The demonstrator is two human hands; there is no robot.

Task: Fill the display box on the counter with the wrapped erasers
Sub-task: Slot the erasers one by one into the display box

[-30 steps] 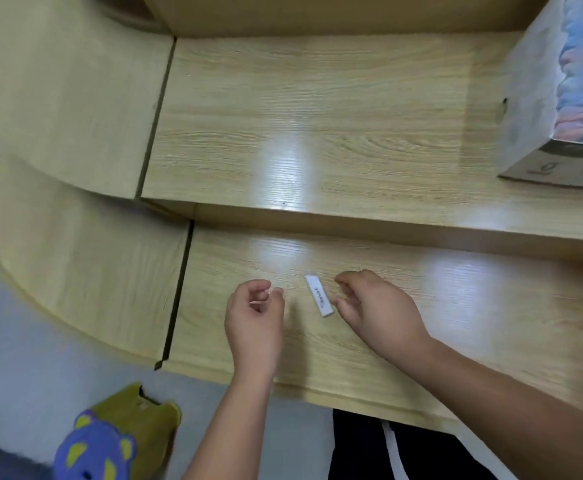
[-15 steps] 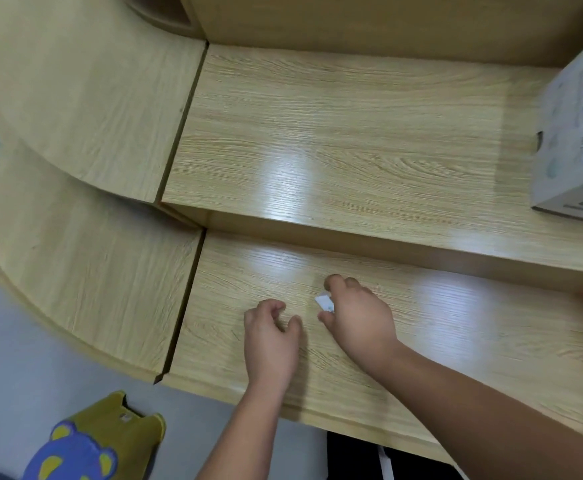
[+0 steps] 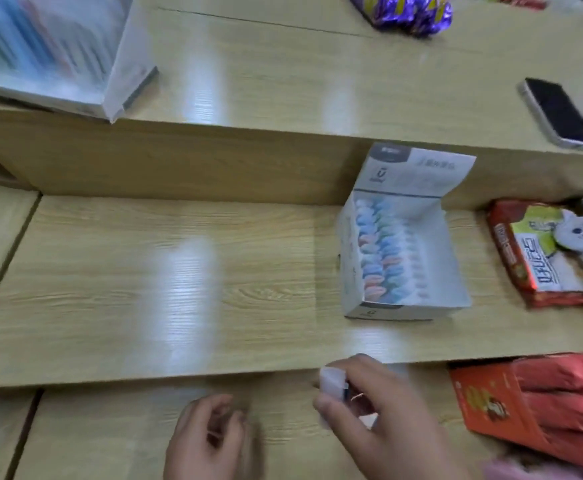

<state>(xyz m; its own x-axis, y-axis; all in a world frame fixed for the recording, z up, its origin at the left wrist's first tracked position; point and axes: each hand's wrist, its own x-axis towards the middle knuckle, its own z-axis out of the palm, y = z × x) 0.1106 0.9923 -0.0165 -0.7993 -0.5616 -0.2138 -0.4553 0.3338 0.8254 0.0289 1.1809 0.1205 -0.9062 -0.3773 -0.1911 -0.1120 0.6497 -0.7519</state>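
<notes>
View from above a wooden counter (image 3: 179, 278). The right hand (image 3: 383, 424), at the near edge, pinches one white wrapped eraser (image 3: 333, 384) between thumb and fingertips; blur hides which way it points. The display box (image 3: 439, 265) stands straight ahead of that hand, slightly right, lid flap up, its long axis running away from the person, its left side holding rows of pastel erasers (image 3: 383, 251). The left hand (image 3: 210, 438) is farther off, fingers curled, contents unclear. Nothing lies between. A red snack packet (image 3: 539, 258) and a red carton (image 3: 525, 407) sit to the right.
</notes>
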